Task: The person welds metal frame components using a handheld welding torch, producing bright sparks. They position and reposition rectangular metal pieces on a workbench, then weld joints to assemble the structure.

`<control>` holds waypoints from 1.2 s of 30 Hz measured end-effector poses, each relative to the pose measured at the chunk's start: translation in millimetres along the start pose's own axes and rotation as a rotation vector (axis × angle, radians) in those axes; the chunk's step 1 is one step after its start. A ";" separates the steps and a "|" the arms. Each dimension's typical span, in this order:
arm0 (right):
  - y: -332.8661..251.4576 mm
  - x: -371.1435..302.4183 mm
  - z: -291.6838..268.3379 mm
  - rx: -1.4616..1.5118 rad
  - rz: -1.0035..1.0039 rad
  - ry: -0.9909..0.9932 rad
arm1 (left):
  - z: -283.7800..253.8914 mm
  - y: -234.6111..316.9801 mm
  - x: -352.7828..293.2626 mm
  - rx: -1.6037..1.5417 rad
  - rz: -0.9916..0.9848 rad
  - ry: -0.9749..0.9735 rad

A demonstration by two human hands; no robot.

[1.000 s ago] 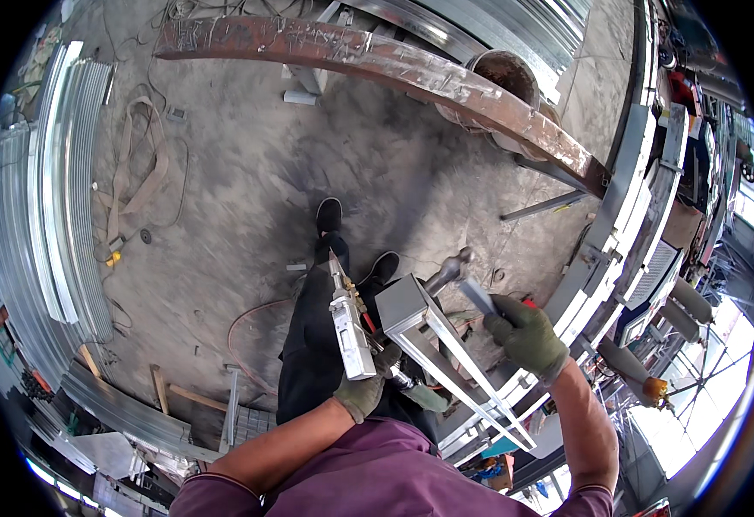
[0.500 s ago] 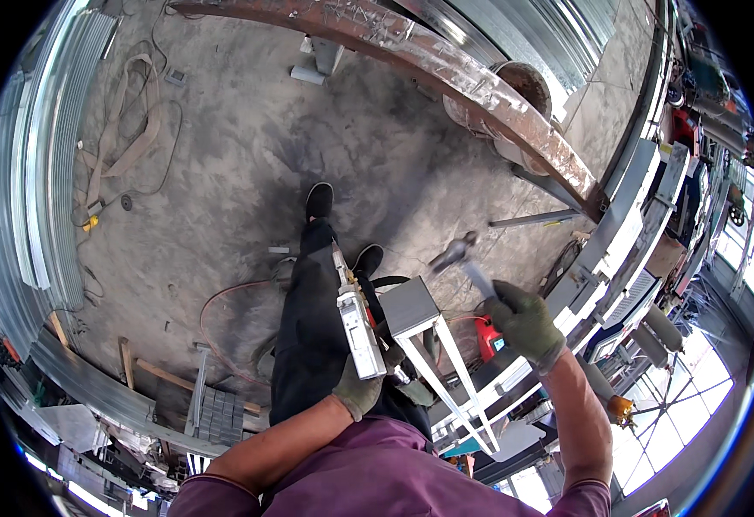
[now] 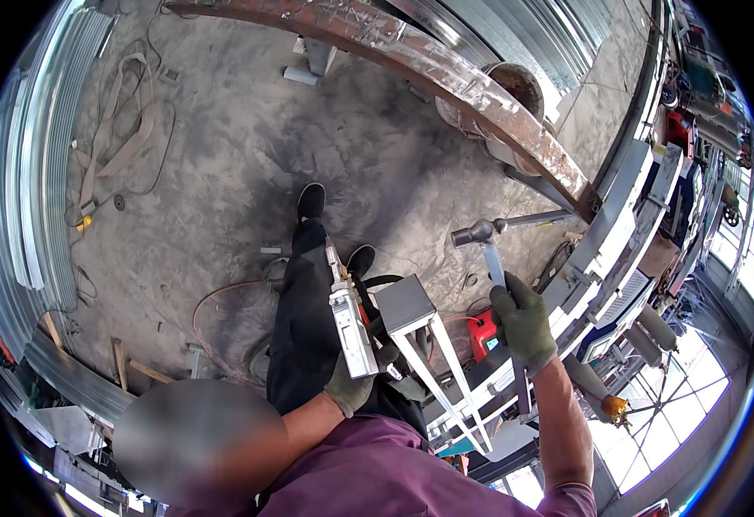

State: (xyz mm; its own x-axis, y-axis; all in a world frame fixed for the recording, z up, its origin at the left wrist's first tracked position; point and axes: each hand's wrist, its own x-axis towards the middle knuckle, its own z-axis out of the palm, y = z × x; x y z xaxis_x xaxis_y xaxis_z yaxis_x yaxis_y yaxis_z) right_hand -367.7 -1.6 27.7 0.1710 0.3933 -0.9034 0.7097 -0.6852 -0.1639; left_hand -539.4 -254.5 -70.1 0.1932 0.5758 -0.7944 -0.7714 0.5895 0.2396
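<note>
My right hand [image 3: 523,323], in a dark green glove, is closed around the handle of a hammer [image 3: 478,233]. The hammer's grey head is up, to the right of the stand and clear of it. My left hand [image 3: 350,389], gloved alike, is closed at the lower end of a silver metal block with a narrow pointed end [image 3: 352,332]; its exact kind I cannot make out. Its fingers are partly hidden beneath the block. Between my hands rises a white-legged stand with a grey square top [image 3: 406,303]; nothing lies on that top.
A rusty curved beam [image 3: 411,52] crosses the far floor, a round drum [image 3: 515,86] beside it. Stacked metal profiles [image 3: 36,172] line the left. A hose [image 3: 200,310] and flat strap [image 3: 127,155] lie on concrete. A red machine [image 3: 482,334] stands behind the stand. A blurred patch covers my left forearm.
The hammer has swung up and to the right, its head smeared earlier and sharp now. My left hand and the metal block have shifted slightly left in view. A blurred patch has appeared lower left.
</note>
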 end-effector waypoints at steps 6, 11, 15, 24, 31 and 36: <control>40.5 -29.6 -16.3 -0.010 -0.067 -0.070 | -1.6 -11.2 2.0 -0.005 0.031 0.007; 56.6 -45.7 -8.5 -0.021 -0.180 -0.014 | 5.0 -11.5 4.5 0.134 0.070 0.076; 84.6 -52.9 -22.8 0.133 -0.169 0.044 | 8.2 -25.8 7.7 0.048 0.147 0.153; 292.4 -17.3 -100.0 0.485 -0.123 0.272 | 18.3 -40.9 -17.0 -0.101 0.238 0.331; 376.5 -9.9 -105.3 0.549 0.094 0.352 | 21.0 -81.3 -24.4 -0.135 0.327 0.365; 292.5 -37.7 -83.5 0.333 -0.246 0.230 | 14.2 -89.4 -16.3 -0.238 0.301 0.364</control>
State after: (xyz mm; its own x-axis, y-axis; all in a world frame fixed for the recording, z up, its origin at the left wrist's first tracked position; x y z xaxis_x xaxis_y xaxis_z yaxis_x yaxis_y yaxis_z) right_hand -109.6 -165.7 46.9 0.1992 0.6682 -0.7169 0.4968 -0.6994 -0.5139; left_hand -465.0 -308.5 -70.6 -0.2483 0.4406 -0.8627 -0.8847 0.2596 0.3872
